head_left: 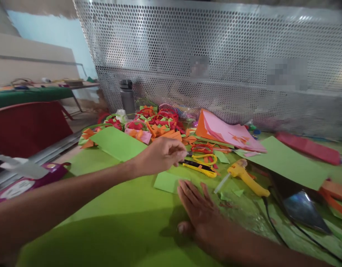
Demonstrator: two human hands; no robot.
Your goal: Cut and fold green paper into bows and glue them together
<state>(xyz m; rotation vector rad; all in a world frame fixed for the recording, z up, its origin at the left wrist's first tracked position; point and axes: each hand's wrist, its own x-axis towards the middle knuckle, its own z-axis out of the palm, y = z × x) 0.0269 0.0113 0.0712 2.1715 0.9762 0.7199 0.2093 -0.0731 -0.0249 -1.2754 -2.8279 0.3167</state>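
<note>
My left hand [162, 155] is raised over the green tabletop, its fingers curled together in a loose pinch. Whatever they may hold is hidden. Just beyond its fingertips lie a yellow-and-black box cutter [200, 168] and scissors with yellow handles [206, 159]. Close behind these is a red-handled pair [202, 148]. My right hand [200, 213] lies flat, palm down and fingers stretched out. Its fingertips rest at the edge of a small light green paper piece [168, 181]. To its right is a yellow hot glue gun [247, 178], nozzle pointing left.
Paper decorations [162, 120] are heaped at the back, beside a grey bottle [128, 98]. Pink and orange sheets [226, 131] and a large green sheet [287, 161] lie to the right. A phone [306, 211] and black cable [271, 218] are near right. A perforated metal panel [165, 44] stands behind.
</note>
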